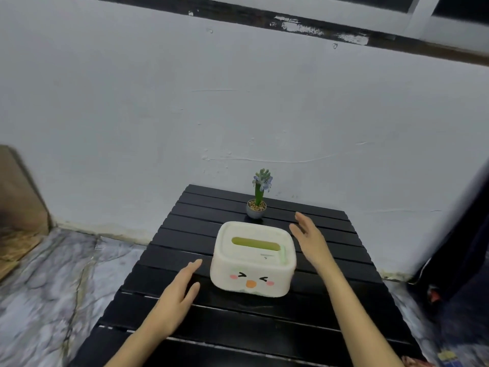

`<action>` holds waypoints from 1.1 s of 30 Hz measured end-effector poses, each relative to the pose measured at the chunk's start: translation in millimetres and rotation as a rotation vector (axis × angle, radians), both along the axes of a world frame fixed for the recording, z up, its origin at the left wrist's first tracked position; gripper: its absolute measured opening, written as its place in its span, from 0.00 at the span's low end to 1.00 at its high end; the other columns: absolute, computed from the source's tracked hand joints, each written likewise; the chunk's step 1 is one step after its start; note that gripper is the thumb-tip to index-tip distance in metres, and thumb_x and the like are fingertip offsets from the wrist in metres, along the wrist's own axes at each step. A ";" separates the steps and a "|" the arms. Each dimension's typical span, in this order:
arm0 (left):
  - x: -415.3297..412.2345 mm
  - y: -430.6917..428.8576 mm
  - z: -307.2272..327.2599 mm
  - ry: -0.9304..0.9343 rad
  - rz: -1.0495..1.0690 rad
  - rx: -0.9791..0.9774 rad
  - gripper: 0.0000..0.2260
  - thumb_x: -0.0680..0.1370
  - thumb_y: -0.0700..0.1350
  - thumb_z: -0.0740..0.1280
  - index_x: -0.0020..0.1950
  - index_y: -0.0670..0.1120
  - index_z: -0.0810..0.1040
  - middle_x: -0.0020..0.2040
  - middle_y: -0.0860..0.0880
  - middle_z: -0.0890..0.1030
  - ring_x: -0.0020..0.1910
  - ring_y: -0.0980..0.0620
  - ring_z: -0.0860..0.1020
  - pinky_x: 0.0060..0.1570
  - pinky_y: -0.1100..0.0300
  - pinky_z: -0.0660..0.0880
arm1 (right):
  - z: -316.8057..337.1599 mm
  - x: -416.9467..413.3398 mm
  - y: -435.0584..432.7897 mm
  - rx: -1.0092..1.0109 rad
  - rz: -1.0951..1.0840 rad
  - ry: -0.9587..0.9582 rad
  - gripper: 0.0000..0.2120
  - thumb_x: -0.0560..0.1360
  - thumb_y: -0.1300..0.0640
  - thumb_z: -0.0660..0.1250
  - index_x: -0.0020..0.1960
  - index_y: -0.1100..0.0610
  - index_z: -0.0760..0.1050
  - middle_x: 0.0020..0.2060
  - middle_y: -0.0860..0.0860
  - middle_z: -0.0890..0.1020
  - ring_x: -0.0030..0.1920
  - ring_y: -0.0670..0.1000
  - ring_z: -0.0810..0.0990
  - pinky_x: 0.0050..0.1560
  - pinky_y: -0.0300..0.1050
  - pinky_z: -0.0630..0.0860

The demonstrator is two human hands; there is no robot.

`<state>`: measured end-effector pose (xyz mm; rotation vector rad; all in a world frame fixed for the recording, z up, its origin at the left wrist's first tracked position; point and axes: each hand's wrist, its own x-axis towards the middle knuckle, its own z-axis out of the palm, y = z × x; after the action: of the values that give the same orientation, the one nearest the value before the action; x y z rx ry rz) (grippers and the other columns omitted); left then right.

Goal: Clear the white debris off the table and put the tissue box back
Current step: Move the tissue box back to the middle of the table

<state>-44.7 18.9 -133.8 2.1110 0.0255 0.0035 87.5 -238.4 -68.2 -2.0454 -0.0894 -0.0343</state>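
Fingers (194, 264) of both hands were spread open, holding nothing; tissue box (252, 258) sat mid-tabletop (330, 300) between them, left hand (177, 298) a bit nearer than right hand (309, 237), slot running left-right

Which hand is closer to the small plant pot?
The right hand; its fingertips reach almost level with the plant pot, while the left hand stays nearer the camera.

Black slatted bench (330, 295) against the pale wall, two things sitting on it.

Middle of the bench, there's the white tissue box (252, 258), cartoon face towards the camera, green slot on top. Just behind it, near the far edge, a small grey potted plant (256, 205) stands upright, apart from the box. Slats around them look bare.
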 end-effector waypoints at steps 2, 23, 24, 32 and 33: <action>0.7 2.7 -2.1 -0.007 0.000 0.021 0.21 0.78 0.46 0.56 0.58 0.72 0.54 0.69 0.60 0.61 0.73 0.57 0.57 0.72 0.58 0.56 | 0.2 25.2 3.1 -0.071 0.028 0.011 0.24 0.77 0.55 0.61 0.71 0.55 0.60 0.71 0.52 0.65 0.71 0.51 0.64 0.68 0.47 0.61; 14.8 8.5 -16.9 -0.011 0.025 0.041 0.21 0.77 0.51 0.55 0.65 0.70 0.54 0.70 0.67 0.58 0.67 0.75 0.55 0.68 0.60 0.66 | -53.4 154.4 62.2 -0.256 0.244 0.046 0.30 0.70 0.56 0.72 0.67 0.59 0.63 0.65 0.57 0.71 0.63 0.55 0.71 0.58 0.42 0.66; 14.8 8.5 -15.2 -0.005 0.024 0.046 0.21 0.77 0.51 0.55 0.65 0.70 0.54 0.71 0.66 0.58 0.68 0.72 0.57 0.68 0.59 0.66 | -52.8 153.6 62.6 -0.259 0.229 0.025 0.28 0.69 0.57 0.72 0.66 0.60 0.65 0.64 0.57 0.73 0.61 0.55 0.72 0.56 0.42 0.66; 16.0 9.9 -19.6 -0.021 0.009 0.040 0.20 0.77 0.51 0.55 0.65 0.69 0.55 0.70 0.64 0.63 0.60 0.82 0.56 0.61 0.82 0.55 | -40.3 108.7 27.2 -0.187 0.045 -0.039 0.26 0.68 0.57 0.73 0.63 0.58 0.68 0.60 0.57 0.76 0.53 0.50 0.72 0.52 0.43 0.67; 16.0 10.1 -19.3 -0.022 0.007 0.044 0.20 0.77 0.49 0.56 0.65 0.68 0.55 0.70 0.63 0.63 0.61 0.81 0.57 0.60 0.83 0.54 | -37.4 97.8 16.7 -0.172 -0.001 -0.046 0.26 0.68 0.57 0.73 0.63 0.58 0.68 0.60 0.57 0.76 0.54 0.52 0.74 0.52 0.44 0.67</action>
<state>-28.7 29.0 -153.1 2.1550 0.0201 0.0314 185.3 -221.7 -105.6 -2.2172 -0.1236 -0.0768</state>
